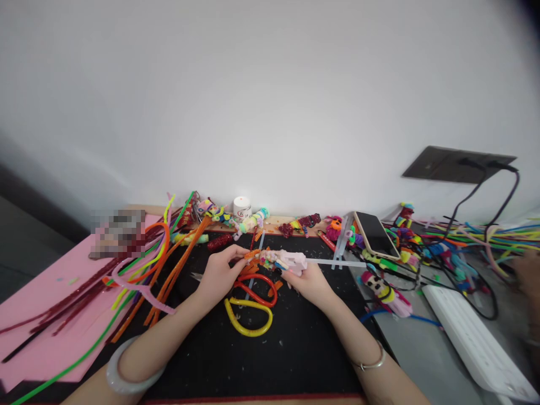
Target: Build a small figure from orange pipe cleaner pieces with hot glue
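Between my two hands, above the black mat (295, 349), is a small pipe-cleaner doll (291, 261), pale pink at its right end and orange at its left. My right hand (311, 284) grips the pink end from below. My left hand (225, 270) pinches the orange end with thumb and fingertips. A translucent glue stick (335, 262) sticks out to the right from behind the doll; I cannot tell whether it is held. Just under my hands lie scissors with one red and one yellow handle (250, 326), their blades partly hidden by my left hand.
Pipe cleaners (139, 281) lie in a bunch on pink paper (37, 315) at left. Several finished dolls (386, 292), a white tub (242, 208) and a phone (375, 233) line the back and right. A white power strip (472, 337) lies at right; another person's hand (529, 275) shows at the right edge.
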`<state>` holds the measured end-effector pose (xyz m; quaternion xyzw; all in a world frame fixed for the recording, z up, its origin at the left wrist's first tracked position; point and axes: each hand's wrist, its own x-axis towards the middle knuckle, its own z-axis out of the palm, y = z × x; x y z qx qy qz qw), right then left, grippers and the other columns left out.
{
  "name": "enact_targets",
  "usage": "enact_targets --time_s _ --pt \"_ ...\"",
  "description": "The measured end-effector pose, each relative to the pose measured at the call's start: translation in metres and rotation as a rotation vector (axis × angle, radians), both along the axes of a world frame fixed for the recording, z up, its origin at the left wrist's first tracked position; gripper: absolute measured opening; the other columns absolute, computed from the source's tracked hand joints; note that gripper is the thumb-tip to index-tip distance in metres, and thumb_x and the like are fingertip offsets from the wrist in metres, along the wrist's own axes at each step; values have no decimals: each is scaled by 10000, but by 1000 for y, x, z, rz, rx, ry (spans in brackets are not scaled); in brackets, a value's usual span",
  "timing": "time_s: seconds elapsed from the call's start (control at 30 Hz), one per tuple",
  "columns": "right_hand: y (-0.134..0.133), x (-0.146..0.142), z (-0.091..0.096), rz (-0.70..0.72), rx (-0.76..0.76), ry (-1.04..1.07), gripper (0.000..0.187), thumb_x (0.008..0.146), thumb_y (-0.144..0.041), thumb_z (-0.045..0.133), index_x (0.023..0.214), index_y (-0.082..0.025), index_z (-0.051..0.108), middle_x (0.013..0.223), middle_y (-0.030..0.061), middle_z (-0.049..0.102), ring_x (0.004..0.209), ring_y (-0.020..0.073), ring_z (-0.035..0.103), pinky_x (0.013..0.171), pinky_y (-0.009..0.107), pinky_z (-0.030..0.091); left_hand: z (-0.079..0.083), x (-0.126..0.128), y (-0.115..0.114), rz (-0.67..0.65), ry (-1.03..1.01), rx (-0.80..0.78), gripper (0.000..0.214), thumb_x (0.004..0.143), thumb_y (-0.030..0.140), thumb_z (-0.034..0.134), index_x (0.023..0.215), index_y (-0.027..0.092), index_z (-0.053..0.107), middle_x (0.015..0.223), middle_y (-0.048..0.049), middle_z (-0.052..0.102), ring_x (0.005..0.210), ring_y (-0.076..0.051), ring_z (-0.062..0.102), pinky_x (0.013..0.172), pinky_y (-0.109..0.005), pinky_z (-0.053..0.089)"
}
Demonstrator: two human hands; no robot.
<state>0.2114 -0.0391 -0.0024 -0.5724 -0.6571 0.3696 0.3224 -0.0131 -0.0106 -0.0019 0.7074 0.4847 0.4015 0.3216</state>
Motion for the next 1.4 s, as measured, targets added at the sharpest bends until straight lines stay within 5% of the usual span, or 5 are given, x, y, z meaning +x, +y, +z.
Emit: enact_targets --time_s 0.27,0.47,0.7,1.03,1.4 --pt "2 1 0 -21 0 -13 226 767 -281 568 898 -128 672 600 9 620 559 157 554 544 249 432 2 1 -1 -14 2 -17 114 799 221 563 866 171 641 853 -34 723 799 -183 682 776 -306 543" --pt "2 1 1 17 50 17 317 762 -258 575 1046 -143 656 811 46 693 691 185 608 631 272 474 3 0 -1 22 -3 -25 121 785 229 573 866 168 639 867 -38 722 810 -190 680 783 -309 536" --pt "3 2 -2 -11 61 -21 286 767 -270 572 1005 -143 667 600 4 632 566 173 579 542 260 450 2 0 -1 5 -17 -47 132 787 222 564 880 162 636 869 -40 714 813 -184 675 791 -303 528" --pt "3 2 0 -15 86 8 316 773 -260 569 1055 -152 661 632 15 654 611 187 609 559 267 466 0 -1 1 21 -10 -49 117 786 215 571 873 173 637 874 -32 718 819 -185 678 788 -298 526" --pt "4 3 1 -4 115 13 359 760 -221 574 1107 -172 652 967 61 706 772 210 645 697 314 502 1 -1 1 30 -14 -39 109 786 219 577 862 177 642 864 -27 720 813 -182 678 782 -293 528"
